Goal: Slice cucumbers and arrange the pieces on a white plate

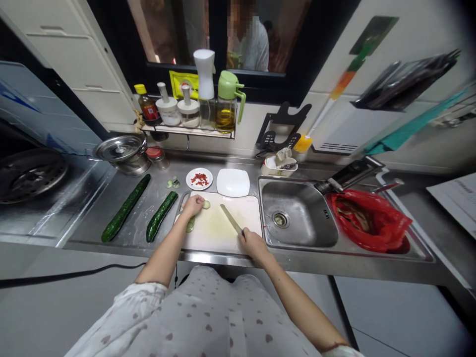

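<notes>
My right hand (253,244) is wrapped round the handle of a kitchen knife (231,218), whose blade lies low over the white cutting board (219,240), pointing away and to the left. At the board's upper left, my left hand (194,205) is closed, its fingertips pinched at a pale cucumber slice (206,204). More green-edged cucumber slices (191,224) lie beneath and beside the left wrist, partly hidden by it. Left of the board rest a shorter cucumber (161,216) and a longer one (125,209), both whole-looking and dark green.
Behind the board stand a plate of chopped red pieces (199,179) and a white rectangular plate (233,183). Small cucumber ends (172,183) lie left of them. A sink (299,213) is on the right, with a red plastic bag (368,223) beyond. A steel pot (122,153) stands back left.
</notes>
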A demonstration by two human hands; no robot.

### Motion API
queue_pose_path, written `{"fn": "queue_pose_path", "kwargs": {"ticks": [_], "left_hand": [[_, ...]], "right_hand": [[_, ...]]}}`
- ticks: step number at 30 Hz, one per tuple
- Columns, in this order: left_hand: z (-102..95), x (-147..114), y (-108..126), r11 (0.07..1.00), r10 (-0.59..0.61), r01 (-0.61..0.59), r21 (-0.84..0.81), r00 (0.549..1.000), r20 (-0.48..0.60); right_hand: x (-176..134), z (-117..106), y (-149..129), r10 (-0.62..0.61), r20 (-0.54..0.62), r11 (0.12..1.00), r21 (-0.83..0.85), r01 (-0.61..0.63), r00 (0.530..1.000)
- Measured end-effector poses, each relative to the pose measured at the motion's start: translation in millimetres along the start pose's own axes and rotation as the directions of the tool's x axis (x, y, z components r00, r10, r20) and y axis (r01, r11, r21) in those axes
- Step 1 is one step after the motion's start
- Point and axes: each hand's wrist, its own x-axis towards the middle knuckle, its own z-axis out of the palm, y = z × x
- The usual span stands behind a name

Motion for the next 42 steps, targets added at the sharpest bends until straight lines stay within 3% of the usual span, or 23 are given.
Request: {"fn": "queue_pose_path", "kwargs": {"ticks": [4, 9, 12, 16, 42], "left_hand": [[7.5, -11.7, 2.1, 0.981, 0.175, -0.186, 0.054, 0.972, 0.157], [10.4, -12.4, 3.8, 0.957, 0.258, -0.273, 0.098, 0.955, 0.145], [10.4, -10.2, 3.2, 0.948, 0.252, -0.269, 0.17, 0.961, 0.116], [10.4, -7.3, 1.8, 0.943, 0.224, -0.254, 0.216, 0.962, 0.155], [17.1, 3.0, -0.4, 0.953, 0.216, -0.245, 0.18, 0.962, 0.168]], "right_hand": [[-1.9, -3.5, 1.7, -0.035, 0.002, 0.999, -0.023, 0.035, 0.999], [-10.0, -1.2, -1.4, -0.082, 0.017, 0.996, -0.037, 0.082, 0.997], [-13.8, -1.1, -6.2, -0.093, 0.02, 0.995, -0.04, 0.093, 0.995], [-14.3, -2.8, -13.1, -0.097, 0.041, 0.994, -0.038, 0.099, 0.994], [-7.2, -2.9, -29.2, -0.088, 0.075, 0.993, -0.072, 0.093, 0.993]]}}
